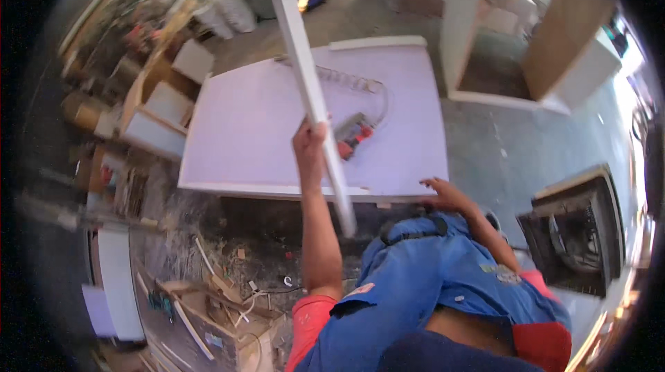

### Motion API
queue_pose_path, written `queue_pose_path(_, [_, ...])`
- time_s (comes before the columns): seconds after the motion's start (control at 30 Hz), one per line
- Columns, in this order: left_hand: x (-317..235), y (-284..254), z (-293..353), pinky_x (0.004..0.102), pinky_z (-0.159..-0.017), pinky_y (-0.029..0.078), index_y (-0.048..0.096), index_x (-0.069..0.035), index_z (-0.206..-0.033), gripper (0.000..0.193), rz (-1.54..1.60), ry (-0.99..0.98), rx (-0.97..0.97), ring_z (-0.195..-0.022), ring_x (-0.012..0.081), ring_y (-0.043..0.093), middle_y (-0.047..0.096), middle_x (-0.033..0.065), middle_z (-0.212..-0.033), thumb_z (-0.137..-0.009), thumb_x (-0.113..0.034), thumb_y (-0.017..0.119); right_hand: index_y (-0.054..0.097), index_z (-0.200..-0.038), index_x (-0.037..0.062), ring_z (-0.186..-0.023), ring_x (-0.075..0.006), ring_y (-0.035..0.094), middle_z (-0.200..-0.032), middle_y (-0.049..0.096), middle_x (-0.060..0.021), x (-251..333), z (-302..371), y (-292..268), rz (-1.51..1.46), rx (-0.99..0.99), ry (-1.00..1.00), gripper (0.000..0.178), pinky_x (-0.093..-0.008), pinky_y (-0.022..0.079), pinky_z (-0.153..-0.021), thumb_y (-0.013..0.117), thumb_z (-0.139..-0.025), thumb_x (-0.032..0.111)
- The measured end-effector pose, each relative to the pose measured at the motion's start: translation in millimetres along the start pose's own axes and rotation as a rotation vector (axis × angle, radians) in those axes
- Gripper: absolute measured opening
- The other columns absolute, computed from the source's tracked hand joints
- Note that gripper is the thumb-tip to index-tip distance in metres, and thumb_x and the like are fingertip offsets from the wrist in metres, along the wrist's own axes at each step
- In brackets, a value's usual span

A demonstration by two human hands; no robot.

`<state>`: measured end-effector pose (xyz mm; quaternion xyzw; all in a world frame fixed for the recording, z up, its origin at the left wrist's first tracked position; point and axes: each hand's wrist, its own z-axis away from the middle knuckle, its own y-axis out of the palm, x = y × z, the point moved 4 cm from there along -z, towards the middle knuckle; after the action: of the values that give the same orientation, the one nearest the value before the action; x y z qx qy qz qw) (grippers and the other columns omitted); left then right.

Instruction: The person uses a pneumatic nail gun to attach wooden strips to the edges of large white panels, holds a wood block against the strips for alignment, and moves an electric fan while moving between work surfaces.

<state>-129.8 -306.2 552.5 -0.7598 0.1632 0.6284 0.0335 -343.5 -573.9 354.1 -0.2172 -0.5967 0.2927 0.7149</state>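
Observation:
My left hand (309, 147) is closed around a long white strip of board (302, 60), which stands tilted over the white panel (242, 136) in front of me. The strip's near end reaches past the panel's front edge, and its far end runs out of the top of the view. On the panel, just right of the strip, lies a red and grey air nailer (355, 138) with a coiled hose (346, 80) joined to it. Close to the panel's front right corner, my right hand (447, 197) has its fingers spread and holds nothing.
A white cabinet frame (465, 32) stands at the back right. An old box-shaped fan unit (575, 233) sits on the floor at the right. To the left are wooden drawer boxes (156, 129); a wooden crate (256, 334) with scraps lies at the lower left.

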Motion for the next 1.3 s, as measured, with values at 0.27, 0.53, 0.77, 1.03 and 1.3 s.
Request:
queue_pose_path(0.27, [133.4, 35.7, 78.2, 0.0304, -0.053, 0.036, 0.069, -0.001, -0.107, 0.028, -0.602, -0.259, 0.184, -0.058, 0.0094, 0.041, 0.041, 0.0021, -0.06, -0.083, -0.016, 0.069, 0.057, -0.126, 0.0049, -0.092, -0.0223, 0.065, -0.109, 0.067, -0.0117, -44.2, -58.9, -75.5, -0.274, -0.244, 0.15, 0.045, -0.0348, 0.052, -0.081, 0.065, -0.093, 0.035])
queue_pose_path(0.53, [211.1, 121.8, 89.7, 0.0341, -0.058, 0.042, 0.068, -0.004, -0.117, 0.039, -0.74, -0.307, 0.254, -0.06, 0.0197, 0.05, 0.053, 0.0078, -0.068, -0.082, -0.018, 0.07, 0.04, -0.14, 0.004, -0.099, -0.0274, 0.061, -0.121, 0.059, -0.0175, -158.8, -161.9, -161.9, -1.249, -0.699, 0.347, 0.077, -0.0389, 0.051, -0.078, 0.043, -0.094, 0.066])
queue_pose_path(0.77, [263.0, 194.4, 50.5, 0.0348, -0.069, 0.049, 0.069, -0.004, -0.113, 0.044, -0.699, -0.604, 0.208, -0.072, 0.0195, 0.061, 0.067, 0.0141, -0.081, -0.084, -0.036, 0.072, 0.038, -0.143, 0.0085, -0.1, -0.0259, 0.06, -0.122, 0.058, -0.0161, -264.6, -272.0, -263.4, -1.303, -0.666, 0.367, 0.072, -0.0409, 0.051, -0.08, 0.047, -0.095, 0.061])
queue_pose_path(1.03, [293.8, 248.8, 36.9, 0.0338, -0.07, 0.049, 0.072, -0.003, -0.104, 0.03, -0.75, -0.959, 0.25, -0.076, 0.0175, 0.064, 0.069, 0.0122, -0.082, -0.081, -0.021, 0.071, 0.037, -0.146, 0.0127, -0.094, -0.0174, 0.06, -0.111, 0.059, -0.0084, -316.3, -352.9, -391.3, -1.227, -0.617, 0.181, 0.061, -0.0356, 0.051, -0.079, 0.063, -0.094, 0.034])
queue_pose_path(1.3, [290.6, 291.2, 15.5, 0.0394, -0.077, 0.053, 0.072, -0.001, -0.101, 0.025, -1.093, -0.535, -0.298, -0.082, 0.0305, 0.069, 0.071, 0.0153, -0.089, -0.077, -0.007, 0.069, 0.044, -0.138, 0.0131, -0.095, -0.0187, 0.064, -0.105, 0.063, -0.0087, -285.9, -394.7, -450.8, -1.203, -0.369, -0.065, 0.051, -0.0348, 0.057, -0.076, 0.065, -0.094, 0.024])
